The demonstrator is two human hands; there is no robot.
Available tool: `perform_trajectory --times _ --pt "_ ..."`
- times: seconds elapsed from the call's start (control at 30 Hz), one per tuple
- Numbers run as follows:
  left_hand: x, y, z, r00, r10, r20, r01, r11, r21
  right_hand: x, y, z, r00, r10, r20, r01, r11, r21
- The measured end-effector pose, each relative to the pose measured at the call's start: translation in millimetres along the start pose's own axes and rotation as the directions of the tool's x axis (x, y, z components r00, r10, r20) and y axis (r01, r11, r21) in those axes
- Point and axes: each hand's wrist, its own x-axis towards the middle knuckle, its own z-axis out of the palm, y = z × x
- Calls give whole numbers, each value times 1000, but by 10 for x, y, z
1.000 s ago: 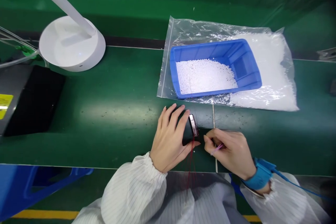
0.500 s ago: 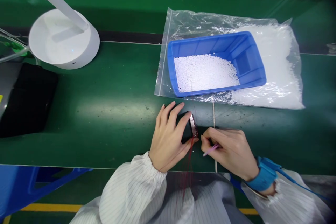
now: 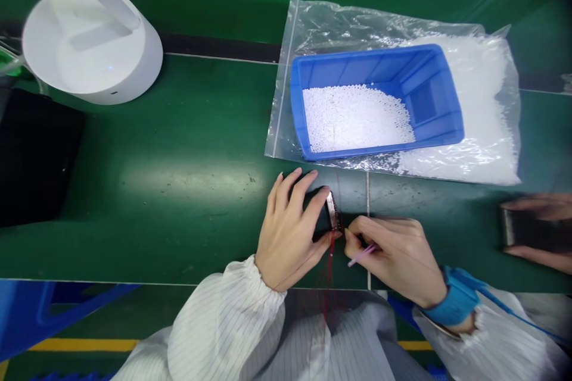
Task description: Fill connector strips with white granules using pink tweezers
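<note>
My left hand (image 3: 288, 229) rests on the green bench, its thumb and index finger closed on the two ends of a small dark block with a silvery face (image 3: 331, 209). Thin red wires (image 3: 329, 271) run from the block's near end down over the bench edge towards my lap. Close to the block's right side is my right hand (image 3: 395, 253), closed in a pinch around a thin pink stick-like tool (image 3: 361, 255). The tip of that tool is hidden by my fingers, so I cannot tell whether it touches the block.
Beyond my hands, a blue bin (image 3: 379, 152) of small white beads (image 3: 357, 119) sits on a clear zip bag (image 3: 482, 155) of white material. A white round lamp base (image 3: 93, 47) and a black box (image 3: 36, 161) stand left. Another person's hand (image 3: 547, 259) holds a dark block at the right edge.
Another person's hand with a dark block has come into view at the right edge. The camera view has shifted slightly; my hands keep nearly the same pose at the block.
</note>
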Motion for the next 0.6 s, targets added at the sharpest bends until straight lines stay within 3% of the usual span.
perform_trajectory --times 0.6 --pt "-6 -8 11 1000 -1 8 1 1000 0 30 15 -1 999 -11 42 14 998 -68"
